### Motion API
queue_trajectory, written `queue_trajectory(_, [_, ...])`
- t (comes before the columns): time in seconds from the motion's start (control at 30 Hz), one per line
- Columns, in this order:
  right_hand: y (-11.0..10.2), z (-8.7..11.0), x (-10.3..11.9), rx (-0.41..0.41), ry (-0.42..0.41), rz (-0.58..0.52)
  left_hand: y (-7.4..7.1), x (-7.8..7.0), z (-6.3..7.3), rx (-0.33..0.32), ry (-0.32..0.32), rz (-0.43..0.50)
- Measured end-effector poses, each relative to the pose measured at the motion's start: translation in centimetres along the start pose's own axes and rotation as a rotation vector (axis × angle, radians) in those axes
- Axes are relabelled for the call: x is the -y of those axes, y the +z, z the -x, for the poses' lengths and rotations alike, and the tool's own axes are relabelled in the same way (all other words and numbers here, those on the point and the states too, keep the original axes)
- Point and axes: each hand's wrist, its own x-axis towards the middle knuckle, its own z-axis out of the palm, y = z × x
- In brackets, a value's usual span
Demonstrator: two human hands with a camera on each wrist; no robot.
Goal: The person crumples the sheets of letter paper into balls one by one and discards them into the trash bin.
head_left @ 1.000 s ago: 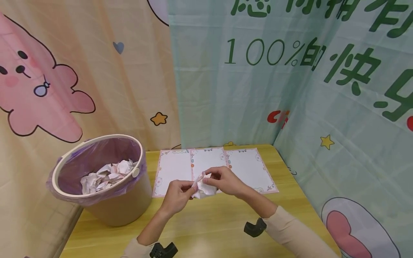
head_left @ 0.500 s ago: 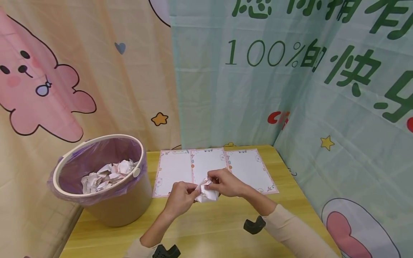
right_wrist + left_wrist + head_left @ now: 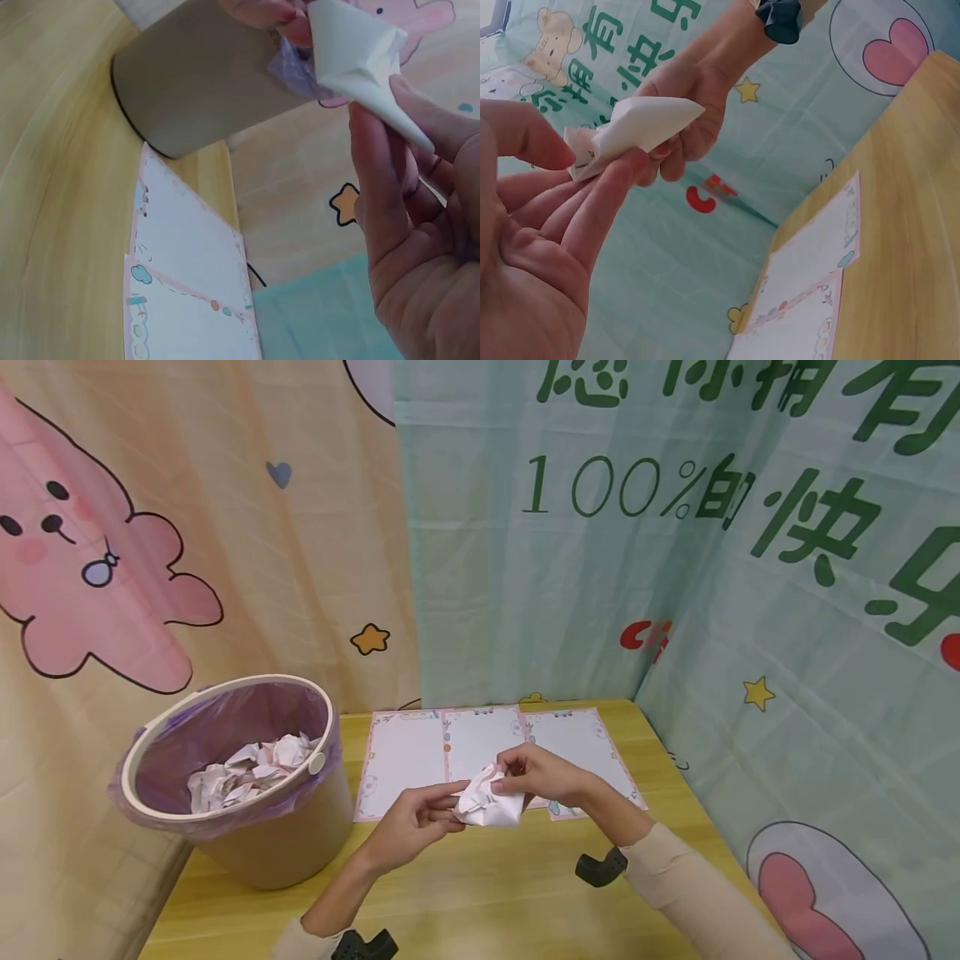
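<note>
One crumpled paper (image 3: 491, 803) shifted right, two hands (image 3: 412, 822) (image 3: 546, 774) pinching it; three sheets (image 3: 408, 752) beyond.

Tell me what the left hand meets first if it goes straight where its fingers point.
The crumpled paper, which the left hand touches; beyond it, probably the right hand, though depth is unclear.

The lower part of the paper heap (image 3: 251, 768) is hidden by the near wall of the bin (image 3: 277, 856). Right of the bin, the right hand (image 3: 543, 777) covers part of the crumpled paper (image 3: 491, 806) and the sheets (image 3: 405, 752) — their small border prints are unreadable. Above-left of the bin, the pink figure (image 3: 97, 593) is cut off.
</note>
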Motion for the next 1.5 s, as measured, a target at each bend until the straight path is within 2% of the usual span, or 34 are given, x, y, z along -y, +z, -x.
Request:
queue_trajectory(0.13, [0.0, 0.0, -0.4, 0.083, -0.014, -0.214, -0.1, -0.2, 0.2, 0.032, 0.109, -0.082])
queue_trajectory(0.3, [0.4, -0.2, -1.0, 0.213, -0.031, -0.393, 0.1, -0.7, -0.2, -0.006, 0.286, -0.234])
queue_trajectory(0.4, [0.7, -0.5, -1.1, 0.262, -0.022, -0.427, 0.0, -1.0, -0.5, -0.051, 0.406, -0.344])
queue_trajectory(0.5, [0.8, -0.5, -1.0, 0.268, 0.005, -0.434, -0.1, -1.2, -0.8, -0.074, 0.498, -0.428])
queue_trajectory(0.6, [0.8, -0.5, -0.7, 0.239, 0.044, -0.419, -0.1, -1.3, -0.8, -0.068, 0.545, -0.503])
queue_trajectory(0.7, [0.9, -0.4, -0.3, 0.196, 0.095, -0.388, -0.2, -1.2, -0.8, -0.033, 0.593, -0.593])
queue_trajectory(0.9, [1.3, -0.4, 0.1, 0.122, 0.191, -0.359, -0.3, -1.1, -0.6, 0.043, 0.644, -0.750])
queue_trajectory(1.07, [1.3, -0.1, 0.1, 0.095, 0.209, -0.372, -0.6, -0.7, -0.3, 0.070, 0.661, -0.815])
queue_trajectory(1.3, [1.1, 0.3, -0.1, 0.123, 0.215, -0.402, -0.5, -0.7, 0.1, 0.112, 0.653, -0.859])
queue_trajectory(1.43, [1.0, 0.4, 0.4, 0.068, 0.276, -0.346, -0.2, -0.6, -0.1, 0.138, 0.633, -0.888])
queue_trajectory(1.5, [1.0, 0.3, 0.7, 0.041, 0.305, -0.296, 0.1, -0.6, -0.2, 0.151, 0.602, -0.892])
